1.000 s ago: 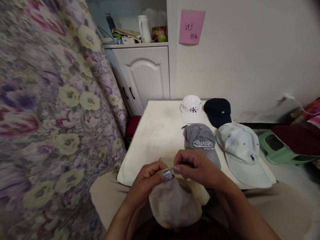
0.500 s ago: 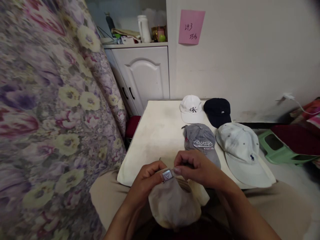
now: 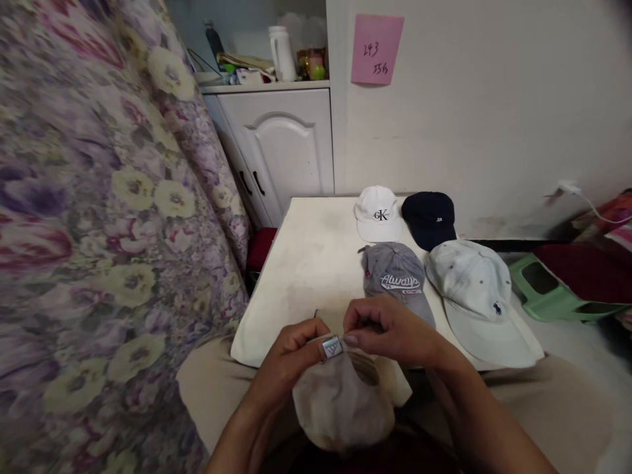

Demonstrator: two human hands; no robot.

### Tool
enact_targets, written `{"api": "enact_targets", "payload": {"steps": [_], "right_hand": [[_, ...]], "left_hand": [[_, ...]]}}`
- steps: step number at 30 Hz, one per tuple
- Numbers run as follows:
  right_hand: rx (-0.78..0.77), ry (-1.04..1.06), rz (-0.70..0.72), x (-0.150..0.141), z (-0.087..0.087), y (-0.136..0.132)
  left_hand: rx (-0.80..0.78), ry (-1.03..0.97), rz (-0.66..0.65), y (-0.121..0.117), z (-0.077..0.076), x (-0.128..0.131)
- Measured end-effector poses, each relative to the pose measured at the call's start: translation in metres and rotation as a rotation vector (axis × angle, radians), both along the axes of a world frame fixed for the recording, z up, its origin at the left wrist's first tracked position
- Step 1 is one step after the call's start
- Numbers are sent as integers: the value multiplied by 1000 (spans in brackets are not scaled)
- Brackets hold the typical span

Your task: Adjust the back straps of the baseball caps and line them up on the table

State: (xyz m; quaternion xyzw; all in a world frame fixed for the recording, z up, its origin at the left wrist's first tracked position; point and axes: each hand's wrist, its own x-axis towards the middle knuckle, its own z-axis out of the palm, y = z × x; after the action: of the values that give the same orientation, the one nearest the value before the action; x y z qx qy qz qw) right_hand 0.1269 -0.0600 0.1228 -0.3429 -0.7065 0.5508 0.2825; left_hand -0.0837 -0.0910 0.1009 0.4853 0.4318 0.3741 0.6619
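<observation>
A beige baseball cap (image 3: pixel 343 401) is held above my lap with its back opening facing up and away. My left hand (image 3: pixel 291 355) pinches its rear strap beside a shiny metal buckle (image 3: pixel 332 346) marked with a logo. On the buckle's other side, my right hand (image 3: pixel 390 329) is closed with thumb and finger on the strap end. Just beyond the right hand lies a grey cap (image 3: pixel 395 266) with white "Always" lettering, partly hidden by that hand. To its right sits a pale, washed-out cap (image 3: pixel 471 283) with a small dark emblem.
A white cap (image 3: pixel 378 214) with "CK" letters and a navy cap (image 3: pixel 429 220) stand at the back of the cream-covered table (image 3: pixel 306 243). Floral curtain (image 3: pixel 123 230) hangs on the left. A green stool (image 3: pixel 548 289) is on the right; a white cabinet (image 3: pixel 286 145) stands behind.
Both hands keep their hold on the strap and buckle, with only a slight tilt of the buckle. The whole view has shifted a little; the caps on the table stay put.
</observation>
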Motion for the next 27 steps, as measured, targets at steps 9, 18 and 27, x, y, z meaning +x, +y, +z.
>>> {"api": "enact_targets", "payload": {"steps": [9,18,27], "right_hand": [[-107,138,35,-1,-9,3],[-127,151,41,0,-12,2],[-127,169,87,0,-9,2]], "left_hand": [[34,52,-42,0,2,1],[107,59,-49,2,-5,1],[118,47,-58,2,-4,2]]}}
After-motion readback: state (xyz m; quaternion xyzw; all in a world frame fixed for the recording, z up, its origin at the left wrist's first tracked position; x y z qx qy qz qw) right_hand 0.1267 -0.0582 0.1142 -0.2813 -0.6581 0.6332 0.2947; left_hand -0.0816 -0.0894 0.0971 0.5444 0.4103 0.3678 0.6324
